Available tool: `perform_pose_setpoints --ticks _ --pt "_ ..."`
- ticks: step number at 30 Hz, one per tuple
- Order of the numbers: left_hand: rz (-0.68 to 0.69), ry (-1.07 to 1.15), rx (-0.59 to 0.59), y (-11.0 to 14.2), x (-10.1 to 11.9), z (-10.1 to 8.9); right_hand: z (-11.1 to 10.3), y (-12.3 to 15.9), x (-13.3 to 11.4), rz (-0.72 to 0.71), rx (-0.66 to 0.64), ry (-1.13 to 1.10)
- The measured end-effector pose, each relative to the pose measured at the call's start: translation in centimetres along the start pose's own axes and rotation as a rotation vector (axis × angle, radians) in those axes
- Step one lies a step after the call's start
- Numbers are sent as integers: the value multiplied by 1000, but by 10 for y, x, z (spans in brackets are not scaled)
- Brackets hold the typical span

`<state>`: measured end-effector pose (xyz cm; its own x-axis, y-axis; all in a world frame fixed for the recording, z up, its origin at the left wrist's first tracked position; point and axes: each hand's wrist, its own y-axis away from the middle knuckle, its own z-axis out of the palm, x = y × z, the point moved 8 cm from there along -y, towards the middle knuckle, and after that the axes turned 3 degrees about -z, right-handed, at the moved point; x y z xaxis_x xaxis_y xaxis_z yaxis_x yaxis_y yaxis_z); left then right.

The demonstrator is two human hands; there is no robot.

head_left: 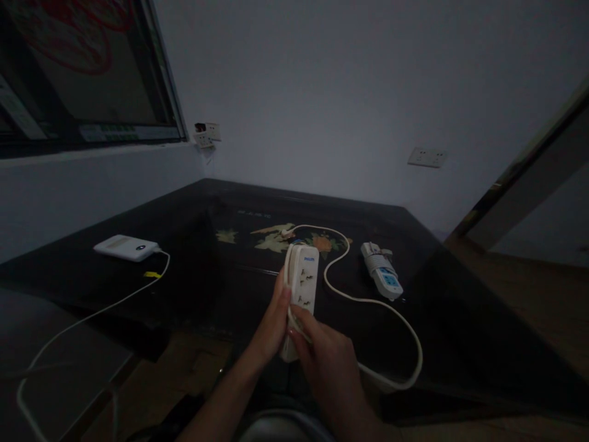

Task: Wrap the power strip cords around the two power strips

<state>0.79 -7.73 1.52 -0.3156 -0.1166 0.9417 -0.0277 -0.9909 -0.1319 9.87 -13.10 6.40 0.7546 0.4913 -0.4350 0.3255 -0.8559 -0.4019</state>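
A white power strip (309, 270) is held upright over the table's near edge, its sockets facing me. My left hand (276, 319) grips it along its left side, with a length of cord lying against that side. My right hand (324, 344) pinches the white power cord (368, 300) close to the strip's lower front. From there the cord loops out to the right, across the table, and back to its end (288, 234) on the tabletop behind the strip. The fingers of my left hand are partly hidden behind the strip.
On the dark table (221, 276), a second power strip (383, 270) wrapped in its cord lies right. A white power bank (126, 247) with a cable (124, 299) lies left, near a yellow scrap (152, 274). Wall sockets (427, 157) and a window (105, 73) are behind.
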Motion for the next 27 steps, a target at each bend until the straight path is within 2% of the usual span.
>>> perform_pose_setpoints --ticks 3,9,16,20,27 --pt "34 50 -7 -1 -3 0 -11 3 4 -79 108 8" --pt "34 -125 -32 1 2 2 -28 4 5 -207 281 155" --pt "-35 -83 -59 9 -7 5 -26 7 11 -141 270 33" --pt "-53 -28 -84 11 -11 5 -22 6 8 -172 252 22" --pt "-70 -89 -12 13 -6 -2 -15 8 7 -214 249 -11"
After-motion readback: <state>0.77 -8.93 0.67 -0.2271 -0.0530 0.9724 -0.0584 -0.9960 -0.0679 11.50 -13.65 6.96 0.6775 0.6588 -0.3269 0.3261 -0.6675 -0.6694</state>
